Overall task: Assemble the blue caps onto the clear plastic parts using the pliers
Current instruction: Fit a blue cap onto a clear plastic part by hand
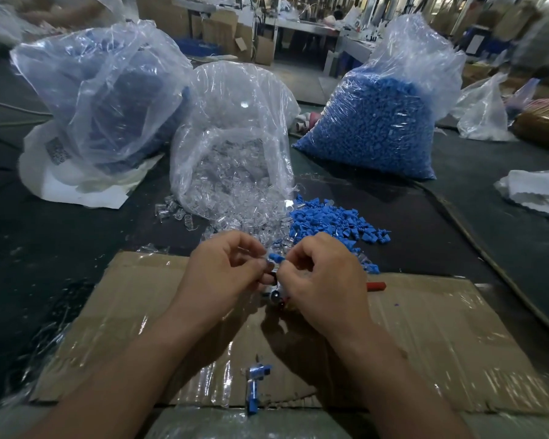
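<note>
Clear-parts bag and blue-caps bag stand beyond left hand and right hand.

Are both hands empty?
No: the left hand and the right hand have their fingers curled, pinching a blue cap between their fingertips.

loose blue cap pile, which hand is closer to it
Right. The right hand is just on the near side of the loose blue cap pile; the left hand is farther, off to its left.
</note>
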Demonstrator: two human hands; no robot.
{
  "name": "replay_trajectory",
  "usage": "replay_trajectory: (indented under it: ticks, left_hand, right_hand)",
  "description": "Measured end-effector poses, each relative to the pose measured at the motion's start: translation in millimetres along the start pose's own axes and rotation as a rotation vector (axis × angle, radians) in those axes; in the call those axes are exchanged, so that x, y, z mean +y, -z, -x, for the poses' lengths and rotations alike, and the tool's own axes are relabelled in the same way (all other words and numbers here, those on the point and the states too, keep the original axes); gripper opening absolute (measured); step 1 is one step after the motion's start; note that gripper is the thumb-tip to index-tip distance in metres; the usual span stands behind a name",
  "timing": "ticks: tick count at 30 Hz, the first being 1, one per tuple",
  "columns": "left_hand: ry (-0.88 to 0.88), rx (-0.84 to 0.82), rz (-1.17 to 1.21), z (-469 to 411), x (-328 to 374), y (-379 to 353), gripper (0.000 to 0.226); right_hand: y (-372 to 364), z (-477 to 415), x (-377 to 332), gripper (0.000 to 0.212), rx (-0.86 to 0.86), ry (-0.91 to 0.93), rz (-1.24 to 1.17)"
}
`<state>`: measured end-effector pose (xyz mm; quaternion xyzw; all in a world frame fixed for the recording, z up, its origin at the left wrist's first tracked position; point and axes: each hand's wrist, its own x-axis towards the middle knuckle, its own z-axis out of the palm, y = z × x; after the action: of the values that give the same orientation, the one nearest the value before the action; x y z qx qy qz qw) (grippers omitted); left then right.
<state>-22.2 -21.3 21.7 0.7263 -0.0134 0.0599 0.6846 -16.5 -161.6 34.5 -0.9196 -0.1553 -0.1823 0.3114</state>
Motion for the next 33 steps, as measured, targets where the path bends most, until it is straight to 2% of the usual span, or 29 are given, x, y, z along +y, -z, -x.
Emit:
replay_trajectory:
  ticks: [3,6,10,12,16,20,26,33]
  left_hand:
    - [-0.045,-0.042,-0.056,4,3,-4,0.019]
    - [-0.061,-0.049,-0.078,4,3,-4,0.023]
    - [-0.007,-0.076,0.041,2,1,-1,0.021]
    - [0.032,-0.080,0.121,0,-1,2,0.020]
    - [0.106,-0.106,0.237,-2,-1,6,0.018]
    - [0.148,-0.127,0.244,-2,1,7,0.010]
    - [0.201,-0.138,0.277,-1,7,6,0.015]
    - [0.235,-0.157,0.214,-2,5,5,0.010]
  right_hand:
    - [0,0,2,0.018,0.020,0.002,0.028]
    - [-1,1,2,0.018,-0.037,0.010,0.010]
    - [1,-2,4,0.006,-0.095,-0.033,-0.177]
    - [3,-3,7,0.024,-0.158,-0.033,-0.331]
    - [6,-4,11,0.036,-0.244,0.022,-0.518]
    - [4,-4,16,0.039,-0.219,0.090,-0.510]
    - [4,-5,18,0.042,-0.217,0.165,-0.512]
    - [2,-5,21,0.032,-0.148,0.281,-0.433]
